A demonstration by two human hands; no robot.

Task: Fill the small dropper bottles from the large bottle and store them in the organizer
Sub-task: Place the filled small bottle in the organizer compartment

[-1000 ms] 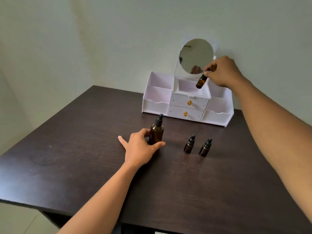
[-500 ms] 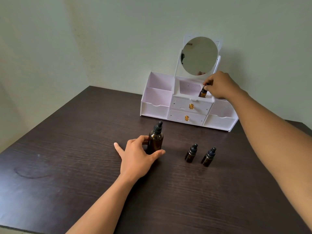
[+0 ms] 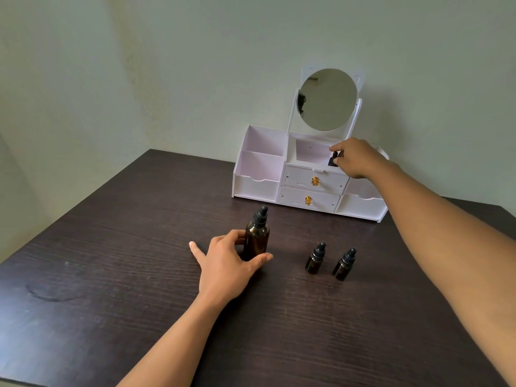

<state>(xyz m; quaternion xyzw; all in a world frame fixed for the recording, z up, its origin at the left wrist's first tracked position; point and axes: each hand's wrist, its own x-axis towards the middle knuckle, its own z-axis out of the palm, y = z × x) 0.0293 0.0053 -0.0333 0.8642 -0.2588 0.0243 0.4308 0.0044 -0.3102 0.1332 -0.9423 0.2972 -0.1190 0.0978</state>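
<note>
The large amber bottle (image 3: 257,236) with a black dropper cap stands upright on the dark table, and my left hand (image 3: 226,263) grips its lower part with thumb and forefinger. Two small amber dropper bottles (image 3: 315,258) (image 3: 345,265) stand side by side to its right. At the back stands the white organizer (image 3: 261,163). My right hand (image 3: 354,157) reaches into its top middle compartment and pinches the black cap of a third small dropper bottle (image 3: 333,159), whose body is sunk in the compartment and hidden.
A round mirror (image 3: 328,99) rises from the organizer's back. Two drawers with gold knobs (image 3: 315,181) sit under the middle compartment, both closed. Open side compartments flank them. The dark wooden table (image 3: 111,261) meets pale walls behind and to the left.
My right hand has lowered the small bottle from in front of the mirror down into the top middle compartment. My left hand has stayed on the large bottle.
</note>
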